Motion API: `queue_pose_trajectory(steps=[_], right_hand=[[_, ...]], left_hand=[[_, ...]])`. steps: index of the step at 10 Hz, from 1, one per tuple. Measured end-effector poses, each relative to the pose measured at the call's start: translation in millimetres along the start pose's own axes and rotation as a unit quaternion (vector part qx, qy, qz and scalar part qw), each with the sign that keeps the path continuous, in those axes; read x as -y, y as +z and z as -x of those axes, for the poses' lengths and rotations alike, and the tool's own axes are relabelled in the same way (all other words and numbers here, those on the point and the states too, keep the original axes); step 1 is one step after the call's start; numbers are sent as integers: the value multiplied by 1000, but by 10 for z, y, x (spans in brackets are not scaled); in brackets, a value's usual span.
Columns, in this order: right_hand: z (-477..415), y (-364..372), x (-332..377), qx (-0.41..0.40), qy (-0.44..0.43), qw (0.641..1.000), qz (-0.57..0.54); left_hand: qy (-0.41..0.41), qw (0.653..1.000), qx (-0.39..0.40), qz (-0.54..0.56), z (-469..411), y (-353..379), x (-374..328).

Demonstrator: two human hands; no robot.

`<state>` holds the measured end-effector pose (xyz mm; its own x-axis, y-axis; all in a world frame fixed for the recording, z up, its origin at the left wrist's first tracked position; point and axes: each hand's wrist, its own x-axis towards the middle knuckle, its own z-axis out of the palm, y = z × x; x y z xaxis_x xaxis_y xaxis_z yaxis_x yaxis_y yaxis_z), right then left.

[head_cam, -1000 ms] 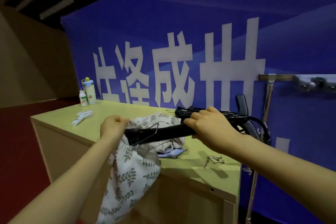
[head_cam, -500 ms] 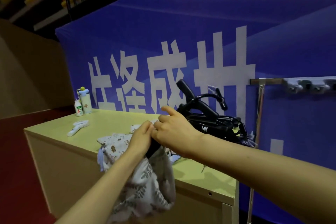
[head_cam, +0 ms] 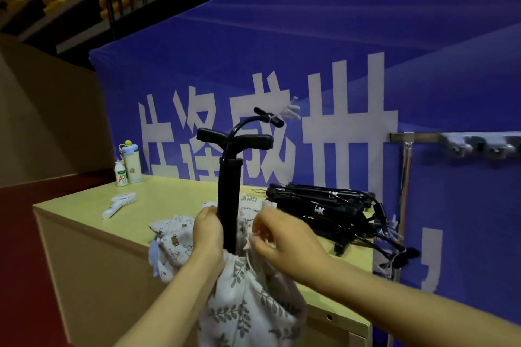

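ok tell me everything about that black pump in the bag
The pump is black, seemingly plastic: a straight barrel, a T-handle on top and a thin hose arching up right to a short nozzle with a white tie. It stands upright, its lower end inside the leaf-print bag. The left hand grips the barrel at the bag's mouth; the right hand pinches the bag beside it.
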<state>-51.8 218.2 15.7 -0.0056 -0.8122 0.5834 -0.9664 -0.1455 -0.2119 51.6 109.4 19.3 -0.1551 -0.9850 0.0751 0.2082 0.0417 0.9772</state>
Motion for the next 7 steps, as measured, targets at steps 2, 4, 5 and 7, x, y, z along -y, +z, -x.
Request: queue_pose_trajectory(steps=[2,4,5,7], right_hand=[[83,164,104,21,84,995,-47],[86,19,-52,-14,139,953,-268],[86,-82,1,-58,135,919,-366],[77,-267,146,-156,220,737,-620]], left_hand=[[-19,999,-41,0,14,63,33],[-64,997,-22,28,177,110,-8],[-104,994,-15,34,193,139,64],[-203,907,243,279,190,246,201]])
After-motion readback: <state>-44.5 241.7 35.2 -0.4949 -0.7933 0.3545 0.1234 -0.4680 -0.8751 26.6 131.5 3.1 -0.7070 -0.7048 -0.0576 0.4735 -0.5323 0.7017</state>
